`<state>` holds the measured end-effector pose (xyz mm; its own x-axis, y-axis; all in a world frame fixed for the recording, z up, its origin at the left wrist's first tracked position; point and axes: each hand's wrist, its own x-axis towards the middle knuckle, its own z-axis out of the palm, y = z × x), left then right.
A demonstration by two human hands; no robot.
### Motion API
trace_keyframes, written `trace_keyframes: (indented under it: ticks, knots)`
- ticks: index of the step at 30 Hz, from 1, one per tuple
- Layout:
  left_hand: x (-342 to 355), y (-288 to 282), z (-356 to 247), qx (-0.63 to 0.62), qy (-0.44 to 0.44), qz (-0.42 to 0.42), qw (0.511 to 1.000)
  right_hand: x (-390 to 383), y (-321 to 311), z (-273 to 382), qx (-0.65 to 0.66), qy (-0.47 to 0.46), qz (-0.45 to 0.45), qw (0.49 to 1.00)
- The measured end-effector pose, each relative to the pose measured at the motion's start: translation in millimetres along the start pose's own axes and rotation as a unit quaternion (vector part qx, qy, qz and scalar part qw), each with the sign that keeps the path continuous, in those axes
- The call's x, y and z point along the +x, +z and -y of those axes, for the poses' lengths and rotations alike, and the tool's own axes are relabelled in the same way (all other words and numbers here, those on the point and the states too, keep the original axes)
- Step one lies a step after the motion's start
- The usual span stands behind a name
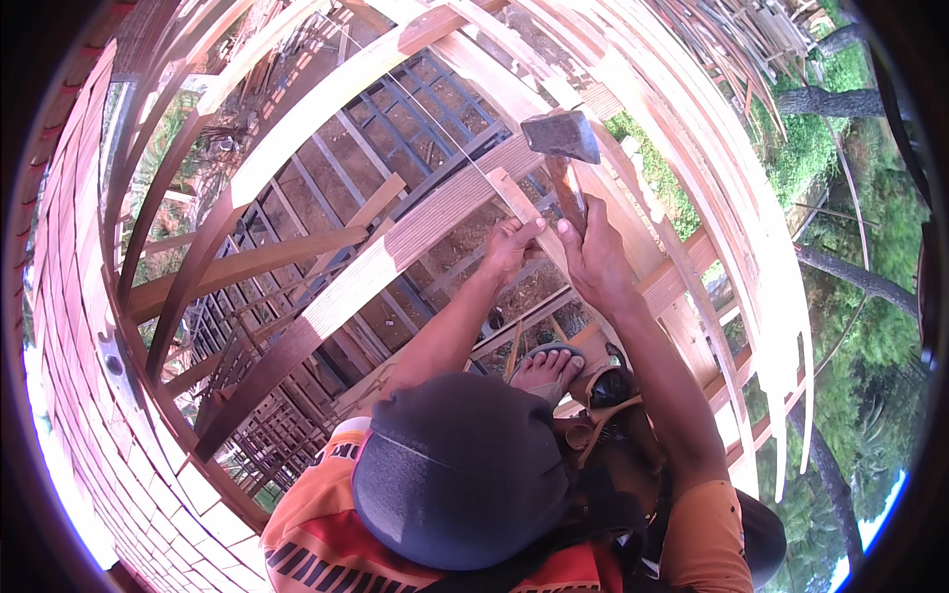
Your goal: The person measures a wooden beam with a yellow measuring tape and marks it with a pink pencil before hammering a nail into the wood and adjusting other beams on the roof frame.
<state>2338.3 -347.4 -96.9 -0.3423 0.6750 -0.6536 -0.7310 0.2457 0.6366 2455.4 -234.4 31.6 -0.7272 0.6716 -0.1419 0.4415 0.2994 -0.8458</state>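
My right hand [601, 267] is wrapped round the handle of a hammer [561, 135], whose dark metal head points up and away from me. Its thumb lies close to a narrow wooden strip [516, 201]. On the strip's left side, my left hand [512, 249] is closed, fingertips pinched at its edge; whether a small piece sits between them is hidden. A thin string [435, 127] runs from the far left to the strip's upper end. Just beyond my hands, a thick wooden beam [395, 242] crosses diagonally.
Curved timber rafters [326, 99] arch on the left, and pale boards [692, 148] on the right. Through the gaps, a lower framework of bars [425, 99] shows over bare ground. Tiled roofing [79, 296] covers the far left. My sandalled foot [544, 371] and a tool pouch [598, 425] are below.
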Motion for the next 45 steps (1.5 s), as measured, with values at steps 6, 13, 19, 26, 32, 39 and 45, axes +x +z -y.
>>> trace_keyframes:
  ticks: [6, 13, 19, 26, 32, 39, 45]
  knots:
    - [9.8, -1.0, 8.9, 0.010, 0.013, 0.011, 1.000, 15.1, 22.1, -37.1, -0.073, 0.119, 0.186, 0.973]
    - [9.1, -13.2, 15.4, 0.008, 0.003, -0.002, 1.000, 36.4, -30.2, 60.9, 0.218, -0.175, -0.153, 0.948]
    - [7.1, 5.5, 7.1, 0.010, -0.002, 0.006, 1.000, -0.2, 17.5, -13.9, 0.043, -0.033, -0.075, 0.996]
    - [3.8, 0.7, 12.1, -0.024, 0.018, 0.000, 1.000, 13.8, -3.7, 38.5, 0.045, 0.034, 0.039, 0.998]
    - [-11.2, 4.1, 27.6, -0.022, 0.016, -0.072, 0.997, 12.4, -4.4, 57.0, 0.239, -0.157, -0.115, 0.951]
    - [-50.5, 14.2, 43.8, -0.030, 0.004, -0.023, 0.999, -18.1, 10.3, -3.7, 0.015, -0.040, 0.036, 0.998]
    - [-43.9, 27.5, 68.4, -0.014, -0.044, 0.053, 0.998, -43.9, 29.2, 27.8, -0.229, -0.184, 0.171, 0.940]
